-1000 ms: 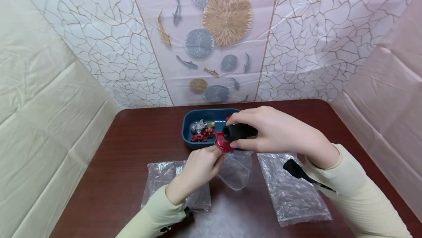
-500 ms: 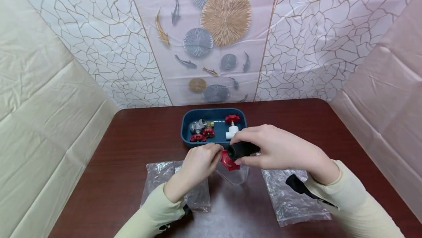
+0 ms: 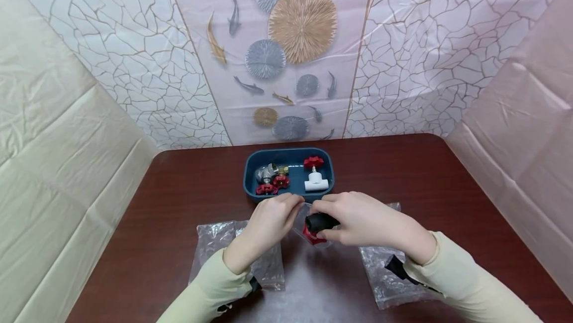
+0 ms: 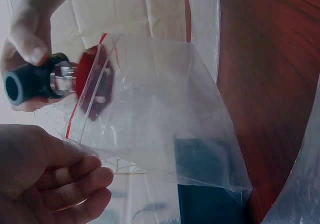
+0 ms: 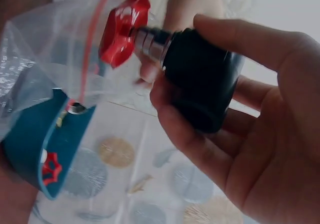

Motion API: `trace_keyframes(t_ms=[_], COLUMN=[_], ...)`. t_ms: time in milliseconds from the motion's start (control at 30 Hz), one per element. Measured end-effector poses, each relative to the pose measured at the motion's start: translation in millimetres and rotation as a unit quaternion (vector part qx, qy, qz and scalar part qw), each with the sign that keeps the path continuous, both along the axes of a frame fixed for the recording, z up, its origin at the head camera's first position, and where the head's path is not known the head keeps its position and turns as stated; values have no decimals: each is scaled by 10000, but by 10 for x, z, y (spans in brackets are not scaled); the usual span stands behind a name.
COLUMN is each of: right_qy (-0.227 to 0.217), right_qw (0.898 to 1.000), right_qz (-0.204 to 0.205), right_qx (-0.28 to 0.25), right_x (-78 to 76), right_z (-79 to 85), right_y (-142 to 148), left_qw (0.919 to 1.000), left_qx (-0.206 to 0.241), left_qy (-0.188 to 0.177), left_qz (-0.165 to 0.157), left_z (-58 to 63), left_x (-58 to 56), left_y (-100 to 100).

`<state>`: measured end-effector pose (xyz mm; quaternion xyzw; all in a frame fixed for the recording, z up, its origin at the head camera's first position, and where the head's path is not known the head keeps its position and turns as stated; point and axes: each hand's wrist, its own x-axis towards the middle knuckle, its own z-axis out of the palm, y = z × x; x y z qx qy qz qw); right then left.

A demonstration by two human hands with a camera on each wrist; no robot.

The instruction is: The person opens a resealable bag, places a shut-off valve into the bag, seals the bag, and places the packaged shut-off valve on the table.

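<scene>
Blue tray [image 3: 286,152]: stands towards the far side of the counter [image 3: 156,223]. Contents, left part: a grey metal valve [image 3: 265,173] and a brass valve [image 3: 283,169], close together, each with a red handwheel. Contents, right part: a white valve [image 3: 316,182], also red-wheeled.

Clear bag [image 4: 155,98]: held up on the near side of the tray, with a red strip [image 5: 88,43] along its mouth. Two further plastic bags lie flat on the counter, a left flat bag [image 3: 215,243] and a right flat bag [image 3: 380,273].

Left hand [image 3: 270,218]: knuckles uppermost, fingers curled and pinching the clear bag at a corner of its mouth. Right hand [image 3: 371,218]: reaches in from the right, thumb and fingers gripping the body of the black valve [image 5: 200,73].

Black valve: pipe-shaped body, shiny metal collar [image 5: 150,42], glossy red wheel [image 5: 125,28] with a lobed rim. It is in the right hand, wheel end towards the bag. The wheel is at the bag's mouth and shows partly through the plastic; how far inside it sits cannot be fully determined, owing to blur
</scene>
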<state>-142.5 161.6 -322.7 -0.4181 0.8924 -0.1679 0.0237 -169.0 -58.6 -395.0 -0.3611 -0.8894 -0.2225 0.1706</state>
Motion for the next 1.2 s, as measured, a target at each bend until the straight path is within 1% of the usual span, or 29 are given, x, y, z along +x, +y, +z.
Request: trace_keyframes(t_ms=[167, 267, 533, 667, 900, 1200], right_qy=[549, 779, 1133, 1406, 1464, 1623], right_qw=[9982, 9964, 9925, 9887, 9858, 9809], right_qz=[-124, -173, -332, -409, -675, -909], right_qx=[228, 283, 313, 316, 473, 565], right_x=[7, 25, 26, 10, -9, -78], right_z=[-185, -293, -530, -643, -793, -926], right_y=[-44, -62, -109, -120, -140, -156], left_qw=[10000, 9999, 9995, 9994, 9991, 9986], left_qx=[-35, -92, -210, -230, -259, -397], left_qy=[-14, -64, -211, -226, -187, -236], left_qz=[-8, -30, -40, -88, -284, -261], left_z=[-25, -48, -122, -174, -229, -291], left_x=[-19, -24, -37, -48, -38, -53], left_y=[13, 21, 44, 60, 92, 114])
